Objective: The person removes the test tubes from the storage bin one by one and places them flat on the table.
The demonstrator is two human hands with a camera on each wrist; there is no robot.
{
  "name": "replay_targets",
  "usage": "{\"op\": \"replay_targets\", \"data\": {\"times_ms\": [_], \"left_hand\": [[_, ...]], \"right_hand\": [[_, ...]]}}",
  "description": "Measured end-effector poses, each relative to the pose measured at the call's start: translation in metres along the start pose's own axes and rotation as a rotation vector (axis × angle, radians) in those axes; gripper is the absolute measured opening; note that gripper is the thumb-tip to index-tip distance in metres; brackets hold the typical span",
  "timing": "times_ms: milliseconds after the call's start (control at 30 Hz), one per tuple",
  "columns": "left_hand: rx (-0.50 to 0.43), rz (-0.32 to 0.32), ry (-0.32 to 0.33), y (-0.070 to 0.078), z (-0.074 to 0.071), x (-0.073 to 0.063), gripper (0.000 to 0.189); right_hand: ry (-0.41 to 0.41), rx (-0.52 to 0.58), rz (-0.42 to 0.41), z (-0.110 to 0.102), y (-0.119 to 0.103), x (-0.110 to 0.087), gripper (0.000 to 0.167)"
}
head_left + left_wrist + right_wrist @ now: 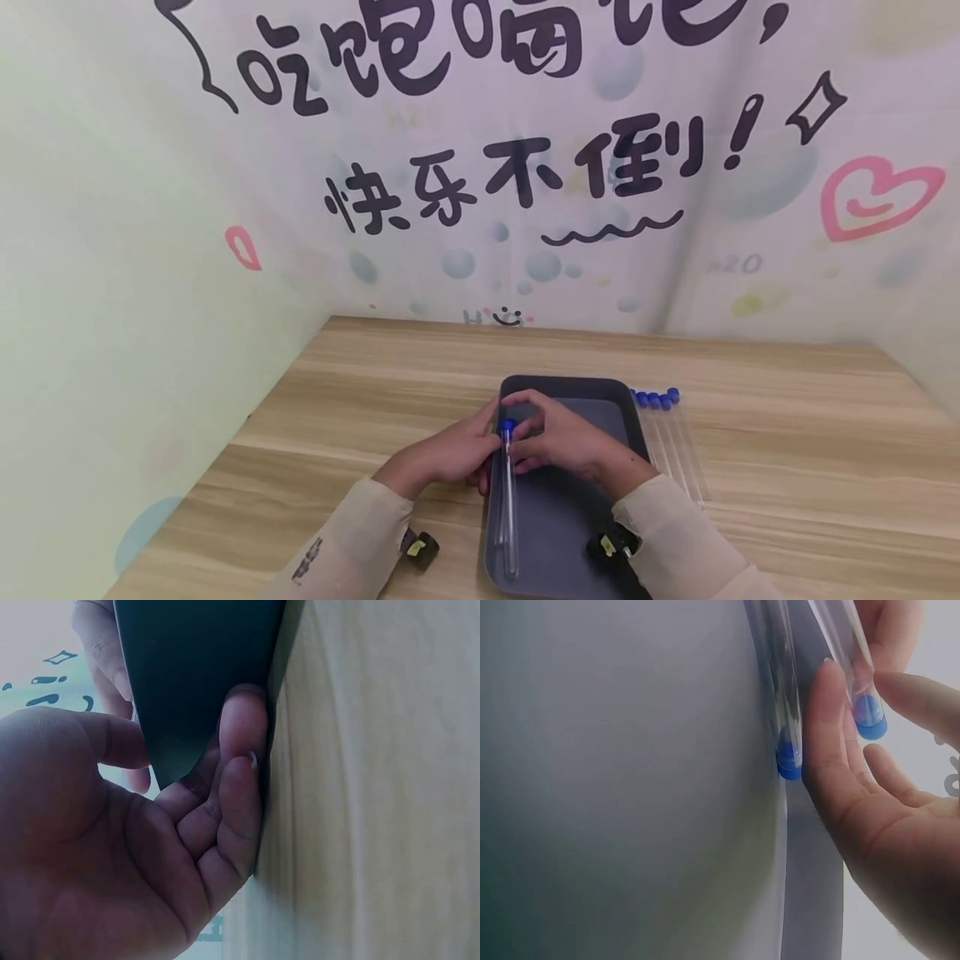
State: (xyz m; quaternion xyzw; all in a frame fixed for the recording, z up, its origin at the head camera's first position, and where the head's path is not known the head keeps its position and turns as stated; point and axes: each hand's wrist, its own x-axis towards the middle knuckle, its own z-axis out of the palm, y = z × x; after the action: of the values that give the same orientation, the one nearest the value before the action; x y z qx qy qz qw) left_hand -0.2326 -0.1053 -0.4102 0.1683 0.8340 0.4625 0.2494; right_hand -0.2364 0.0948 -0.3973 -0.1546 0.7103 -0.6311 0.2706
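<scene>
A dark grey tray (558, 533) lies on the table in front of me. My left hand (461, 450) grips its left wall, thumb at the rim and fingers (240, 795) curled against the outer side near the table. Over the tray, my right hand (566, 442) pinches a clear test tube (844, 641) with a blue cap (871, 724) between thumb and fingers, close to the capped end. Another blue-capped test tube (784, 682) lies lengthwise along the tray's left wall, partly overlapped by the pinched one in the head view.
Several more clear test tubes with blue caps (654, 401) lie side by side on the wooden table (322, 433), right of the tray and partly behind the right forearm. A printed curtain (450, 275) hangs along the table's back edge.
</scene>
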Motion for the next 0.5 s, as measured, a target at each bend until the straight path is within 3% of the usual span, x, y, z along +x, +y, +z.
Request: {"op": "replay_targets", "data": {"times_ms": [500], "left_hand": [[0.005, 0.028, -0.010, -0.0008, -0.0006, 0.0005, 0.069]], "right_hand": [[0.042, 0.039, 0.010, -0.0034, 0.0005, -0.0001, 0.064]]}}
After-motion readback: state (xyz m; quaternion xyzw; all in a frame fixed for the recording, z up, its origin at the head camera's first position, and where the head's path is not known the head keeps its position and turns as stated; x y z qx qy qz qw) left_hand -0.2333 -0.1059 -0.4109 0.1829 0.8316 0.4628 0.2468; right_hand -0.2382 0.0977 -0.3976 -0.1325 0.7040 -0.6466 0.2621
